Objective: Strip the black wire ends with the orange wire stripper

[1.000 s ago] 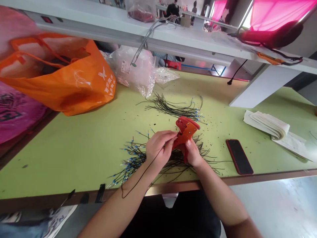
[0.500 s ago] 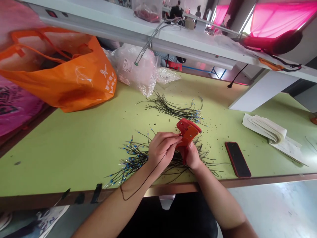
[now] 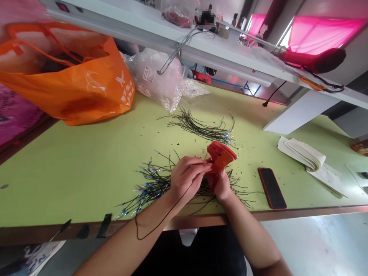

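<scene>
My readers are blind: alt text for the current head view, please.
A right hand grips a red tool while the left hand holds a black wire at it, over blue-tipped wires on a green table near a phone.

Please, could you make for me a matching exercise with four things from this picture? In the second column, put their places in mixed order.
Things:
1. red tool
2. phone
3. orange bag
4. black plug

Places:
A. at the left side of the table
B. hanging below the shelf
C. held in the right hand
D. lying near the table's front edge

Pairs: 1-C, 2-D, 3-A, 4-B
</scene>
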`<act>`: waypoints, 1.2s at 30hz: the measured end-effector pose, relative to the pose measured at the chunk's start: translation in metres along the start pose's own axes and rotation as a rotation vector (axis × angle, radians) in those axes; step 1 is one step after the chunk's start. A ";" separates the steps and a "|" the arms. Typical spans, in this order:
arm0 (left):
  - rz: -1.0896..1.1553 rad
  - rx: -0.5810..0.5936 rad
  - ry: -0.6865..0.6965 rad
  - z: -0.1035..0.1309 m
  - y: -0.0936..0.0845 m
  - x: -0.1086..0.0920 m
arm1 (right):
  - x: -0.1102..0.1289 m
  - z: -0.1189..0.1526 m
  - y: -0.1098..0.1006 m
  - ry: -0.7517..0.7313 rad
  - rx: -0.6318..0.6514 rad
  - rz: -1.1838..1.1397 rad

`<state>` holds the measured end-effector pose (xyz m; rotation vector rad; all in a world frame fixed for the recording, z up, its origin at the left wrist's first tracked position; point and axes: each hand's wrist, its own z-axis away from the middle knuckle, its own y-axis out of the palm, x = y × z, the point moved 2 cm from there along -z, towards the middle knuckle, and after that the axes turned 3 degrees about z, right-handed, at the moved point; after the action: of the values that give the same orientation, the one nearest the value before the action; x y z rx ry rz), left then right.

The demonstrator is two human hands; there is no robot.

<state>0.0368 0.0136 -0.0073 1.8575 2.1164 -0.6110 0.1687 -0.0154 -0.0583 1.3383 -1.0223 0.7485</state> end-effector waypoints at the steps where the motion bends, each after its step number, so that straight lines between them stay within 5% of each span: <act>1: 0.004 0.000 -0.001 0.000 0.000 0.000 | 0.000 0.000 0.000 -0.005 -0.004 0.000; 18: 0.032 0.011 -0.029 0.004 0.004 -0.002 | 0.001 0.003 -0.002 -0.070 -0.135 0.020; 36: 0.050 0.032 -0.083 0.006 0.004 0.000 | 0.010 0.006 0.002 -0.042 -0.068 0.113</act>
<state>0.0407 0.0114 -0.0134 1.8623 2.0127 -0.7016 0.1695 -0.0218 -0.0486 1.2501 -1.1540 0.7655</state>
